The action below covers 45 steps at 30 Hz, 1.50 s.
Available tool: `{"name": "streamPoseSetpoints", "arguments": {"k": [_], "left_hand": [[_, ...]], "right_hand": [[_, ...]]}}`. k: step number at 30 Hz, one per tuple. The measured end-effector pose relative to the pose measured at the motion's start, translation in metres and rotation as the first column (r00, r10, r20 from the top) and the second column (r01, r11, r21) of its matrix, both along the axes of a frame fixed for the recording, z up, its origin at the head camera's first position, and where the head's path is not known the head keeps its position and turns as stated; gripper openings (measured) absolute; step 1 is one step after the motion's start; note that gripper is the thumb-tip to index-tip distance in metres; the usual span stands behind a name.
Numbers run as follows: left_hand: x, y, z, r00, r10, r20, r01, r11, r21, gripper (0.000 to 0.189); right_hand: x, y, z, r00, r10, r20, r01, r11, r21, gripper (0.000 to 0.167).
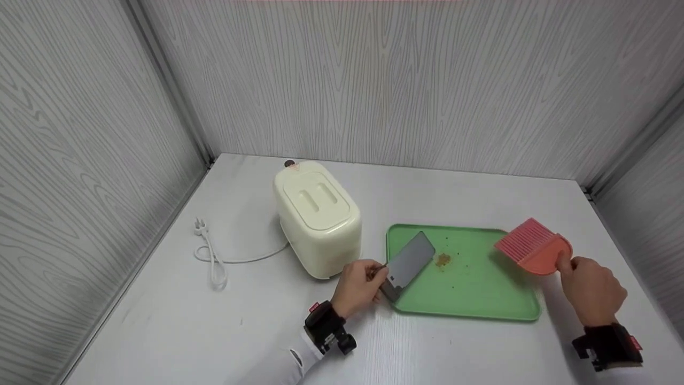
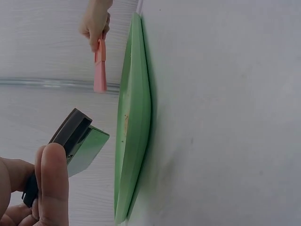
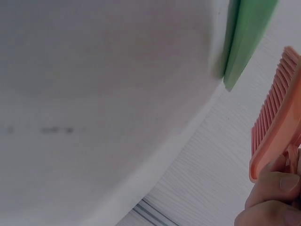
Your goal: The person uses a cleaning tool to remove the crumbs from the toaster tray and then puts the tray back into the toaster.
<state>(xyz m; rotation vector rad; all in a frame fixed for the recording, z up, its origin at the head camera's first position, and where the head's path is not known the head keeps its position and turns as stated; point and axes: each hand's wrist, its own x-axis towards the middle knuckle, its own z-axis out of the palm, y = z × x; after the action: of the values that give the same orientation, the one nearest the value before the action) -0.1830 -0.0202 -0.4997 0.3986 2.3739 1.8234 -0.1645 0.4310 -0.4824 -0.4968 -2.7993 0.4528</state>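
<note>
My left hand (image 1: pixel 357 289) pinches the dark end of a flat grey metal crumb tray (image 1: pixel 410 261), which tilts over the left side of a green tray (image 1: pixel 481 297). In the left wrist view, thumb and fingers grip the black edge of the crumb tray (image 2: pixel 89 153). A small heap of brown crumbs (image 1: pixel 443 260) and scattered specks lie on the green tray. Over the green tray's right edge, my right hand (image 1: pixel 593 291) holds an orange brush (image 1: pixel 546 255) with pink bristles pointing up and left. The right wrist view shows fingers around the brush (image 3: pixel 277 141) at its handle.
A cream toaster (image 1: pixel 336 246) with a lid on top stands left of the green tray, close to my left hand. Its white cord and plug (image 1: pixel 201 229) lie on the table farther left. Grey wood-grain panels (image 1: pixel 395 85) enclose the back and sides.
</note>
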Motion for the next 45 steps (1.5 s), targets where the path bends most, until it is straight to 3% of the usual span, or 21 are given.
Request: {"name": "streamPoseSetpoints", "arguments": {"k": [8, 23, 32, 41, 45], "left_hand": [[0.000, 0.000, 0.000, 1.000, 0.004, -0.007, -0.004, 1.000, 0.004, 0.015], [-0.001, 0.000, -0.002, 1.000, -0.001, -0.023, 0.001, 1.000, 0.021, 0.016], [0.000, -0.001, -0.001, 1.000, -0.004, -0.004, 0.004, 1.000, 0.016, 0.015], [0.001, -0.001, 0.000, 1.000, -0.004, 0.012, 0.004, 1.000, 0.006, 0.016], [0.001, -0.001, 0.001, 1.000, -0.008, -0.003, 0.008, 1.000, 0.006, 0.015]], "right_hand": [[-0.002, 0.020, -0.002, 0.995, -0.045, 0.084, 0.046, 0.999, -0.014, 0.061], [0.000, 0.038, 0.003, 0.984, -0.003, 0.181, 0.007, 1.000, -0.021, 0.058], [-0.002, 0.042, 0.004, 0.949, 0.010, 0.314, 0.008, 0.999, -0.054, 0.058], [0.000, 0.049, 0.005, 0.933, 0.041, 0.358, -0.015, 0.997, -0.072, 0.075], [0.006, 0.054, 0.005, 0.928, 0.109, 0.355, -0.078, 0.992, -0.101, 0.084]]}}
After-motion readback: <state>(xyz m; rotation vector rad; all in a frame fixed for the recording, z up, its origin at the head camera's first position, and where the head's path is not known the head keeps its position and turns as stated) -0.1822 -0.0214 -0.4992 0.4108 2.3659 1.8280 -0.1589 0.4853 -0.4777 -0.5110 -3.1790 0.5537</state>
